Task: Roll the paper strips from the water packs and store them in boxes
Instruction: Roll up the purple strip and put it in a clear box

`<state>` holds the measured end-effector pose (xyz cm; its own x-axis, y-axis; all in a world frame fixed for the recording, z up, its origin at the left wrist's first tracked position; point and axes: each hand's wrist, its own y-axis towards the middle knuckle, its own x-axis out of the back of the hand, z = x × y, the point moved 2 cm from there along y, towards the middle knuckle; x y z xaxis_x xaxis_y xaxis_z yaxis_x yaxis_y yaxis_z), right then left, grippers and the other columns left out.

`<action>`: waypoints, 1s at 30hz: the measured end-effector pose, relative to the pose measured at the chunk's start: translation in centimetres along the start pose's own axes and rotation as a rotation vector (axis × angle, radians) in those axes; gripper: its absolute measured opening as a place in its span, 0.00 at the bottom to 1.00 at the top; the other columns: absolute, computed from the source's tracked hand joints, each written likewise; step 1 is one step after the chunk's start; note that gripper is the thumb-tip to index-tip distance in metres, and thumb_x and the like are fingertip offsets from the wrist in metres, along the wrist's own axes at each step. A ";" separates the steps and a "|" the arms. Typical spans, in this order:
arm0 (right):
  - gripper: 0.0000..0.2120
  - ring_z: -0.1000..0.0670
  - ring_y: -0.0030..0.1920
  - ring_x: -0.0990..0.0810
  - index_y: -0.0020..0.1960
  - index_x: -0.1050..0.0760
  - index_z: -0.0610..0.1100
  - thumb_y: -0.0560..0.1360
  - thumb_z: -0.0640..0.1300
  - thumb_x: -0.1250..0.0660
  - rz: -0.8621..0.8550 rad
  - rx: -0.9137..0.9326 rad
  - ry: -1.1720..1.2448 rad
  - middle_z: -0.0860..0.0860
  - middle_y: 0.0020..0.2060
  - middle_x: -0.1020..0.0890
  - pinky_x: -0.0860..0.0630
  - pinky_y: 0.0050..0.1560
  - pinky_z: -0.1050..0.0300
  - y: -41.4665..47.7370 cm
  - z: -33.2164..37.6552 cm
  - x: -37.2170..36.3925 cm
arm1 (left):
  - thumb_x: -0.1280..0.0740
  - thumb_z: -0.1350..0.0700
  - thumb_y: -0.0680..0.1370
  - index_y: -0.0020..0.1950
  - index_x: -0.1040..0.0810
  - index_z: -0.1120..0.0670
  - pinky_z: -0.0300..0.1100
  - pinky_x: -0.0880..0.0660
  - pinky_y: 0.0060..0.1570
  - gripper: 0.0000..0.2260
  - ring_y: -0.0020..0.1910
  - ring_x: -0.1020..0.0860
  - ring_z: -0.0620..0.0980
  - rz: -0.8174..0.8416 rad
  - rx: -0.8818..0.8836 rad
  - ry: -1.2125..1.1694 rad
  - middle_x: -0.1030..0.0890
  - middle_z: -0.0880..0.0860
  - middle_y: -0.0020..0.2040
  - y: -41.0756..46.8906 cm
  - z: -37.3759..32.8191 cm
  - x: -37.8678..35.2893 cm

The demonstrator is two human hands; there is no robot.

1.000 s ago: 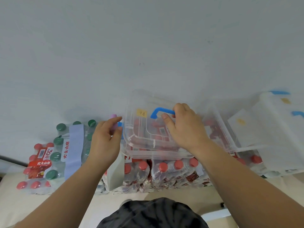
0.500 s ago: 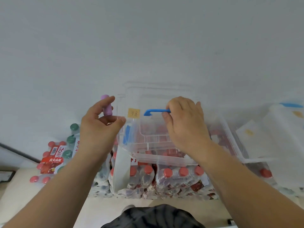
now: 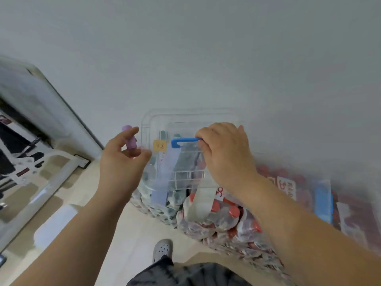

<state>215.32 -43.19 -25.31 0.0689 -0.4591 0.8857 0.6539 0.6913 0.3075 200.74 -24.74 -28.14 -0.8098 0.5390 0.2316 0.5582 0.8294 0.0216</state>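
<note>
Gripping the blue handle (image 3: pixel 184 140), right hand (image 3: pixel 226 155) curls; raised left hand (image 3: pixel 121 164) holds a purple cylinder (image 3: pixel 129 139).

Soft, even, shadowless indoor light; heavy motion blur at left and right edges, wide-angle bending.

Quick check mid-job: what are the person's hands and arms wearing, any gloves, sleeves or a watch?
Nothing. The left hand and right hand have no gloves or visible rings. The left forearm and right forearm show no sleeve, watch or band. Also visible: a dark mottled garment and a grey perforated clog.
</note>
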 end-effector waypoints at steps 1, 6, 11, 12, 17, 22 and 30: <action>0.08 0.47 0.54 0.27 0.52 0.24 0.52 0.83 0.49 0.43 0.043 -0.007 -0.016 0.57 0.45 0.24 0.32 0.64 0.31 0.7 1.0 -1.0 | 0.25 0.57 0.71 0.62 0.23 0.35 0.45 0.21 0.44 0.24 0.43 0.16 0.48 0.002 -0.004 0.042 0.18 0.51 0.59 1.0 1.0 0.8; 0.11 0.46 0.52 0.27 0.53 0.25 0.52 0.84 0.50 0.46 0.162 -0.099 -0.122 0.56 0.42 0.23 0.36 0.68 0.30 4.5 5.3 -6.5 | 0.24 0.56 0.71 0.65 0.24 0.40 0.53 0.18 0.50 0.25 0.46 0.16 0.46 0.080 -0.013 0.232 0.22 0.48 0.56 6.5 4.7 3.7; 0.10 0.48 0.49 0.27 0.51 0.27 0.54 0.84 0.50 0.46 0.194 -0.206 -0.155 0.58 0.40 0.24 0.32 0.64 0.34 5.8 5.9 -11.1 | 0.24 0.55 0.71 0.67 0.24 0.46 0.33 0.25 0.48 0.25 0.44 0.20 0.43 0.238 -0.113 0.417 0.27 0.45 0.49 11.1 7.1 4.5; 0.10 0.48 0.48 0.27 0.49 0.27 0.54 0.84 0.49 0.45 0.194 -0.230 -0.152 0.58 0.40 0.24 0.30 0.61 0.36 5.7 5.7 -11.9 | 0.24 0.55 0.71 0.67 0.23 0.47 0.29 0.29 0.47 0.25 0.43 0.21 0.42 0.268 -0.122 0.442 0.27 0.47 0.49 11.7 7.6 4.4; 0.09 0.46 0.49 0.26 0.51 0.25 0.52 0.83 0.47 0.44 0.243 -0.348 -0.147 0.54 0.43 0.20 0.29 0.55 0.44 4.8 4.6 -15.4 | 0.24 0.54 0.69 0.67 0.23 0.48 0.41 0.24 0.54 0.26 0.43 0.22 0.44 0.430 -0.146 0.531 0.26 0.50 0.55 13.4 10.7 3.3; 0.10 0.47 0.57 0.27 0.57 0.25 0.53 0.84 0.48 0.45 0.365 -0.473 -0.139 0.54 0.51 0.20 0.33 0.63 0.43 3.7 3.2 -16.8 | 0.23 0.56 0.69 0.68 0.23 0.49 0.36 0.30 0.49 0.28 0.43 0.25 0.45 0.543 -0.170 0.615 0.26 0.50 0.56 13.8 12.5 2.0; 0.17 0.49 0.72 0.34 0.66 0.28 0.54 0.80 0.58 0.38 0.385 -0.432 -0.041 0.56 0.67 0.26 0.38 0.72 0.44 2.3 2.7 -16.8 | 0.23 0.50 0.71 0.69 0.24 0.47 0.40 0.27 0.48 0.27 0.52 0.21 0.50 0.557 -0.233 0.679 0.25 0.51 0.59 13.9 12.7 2.0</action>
<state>213.63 -32.42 -38.53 0.3391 -0.1914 0.9211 0.8362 0.5100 -0.2018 204.60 -10.23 -39.74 -0.1721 0.5894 0.7893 0.9192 0.3843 -0.0866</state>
